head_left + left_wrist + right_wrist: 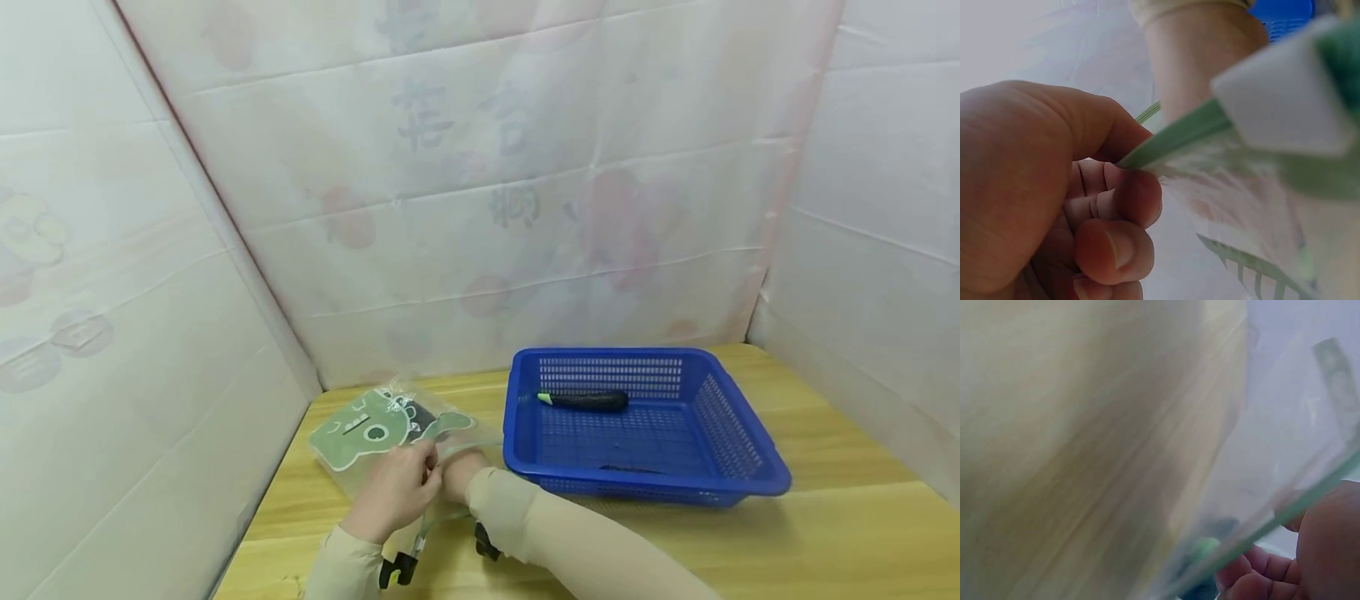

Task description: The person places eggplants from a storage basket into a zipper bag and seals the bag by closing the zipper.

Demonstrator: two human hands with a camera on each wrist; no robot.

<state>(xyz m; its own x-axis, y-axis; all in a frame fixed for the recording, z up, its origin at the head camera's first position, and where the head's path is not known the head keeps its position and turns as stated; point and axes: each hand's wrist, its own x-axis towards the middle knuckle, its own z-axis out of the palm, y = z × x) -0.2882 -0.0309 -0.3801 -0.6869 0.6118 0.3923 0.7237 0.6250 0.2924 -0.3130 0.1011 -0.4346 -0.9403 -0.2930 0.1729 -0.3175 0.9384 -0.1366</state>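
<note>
A clear zip bag (pixel 352 429) with a green cartoon face lies at the left of the table. My left hand (pixel 397 487) pinches its green zip edge (pixel 1191 131) between thumb and forefinger; a white slider (pixel 1285 94) sits on that strip. Reaching in through the bag's mouth is my right hand (pixel 462 473), its fingers partly hidden by the film. Those fingers hold the green end of a dark eggplant (pixel 1204 550), blurred behind the plastic. In the head view the dark eggplant (pixel 423 417) shows faintly inside the bag.
A blue plastic basket (pixel 645 483) stands right of the bag, close to my right forearm. Another eggplant (pixel 588 402) lies in it, and a thin dark shape (pixel 630 469) shows near its front rim. Pale cloth walls (pixel 480 250) enclose the wooden table (pixel 840 517).
</note>
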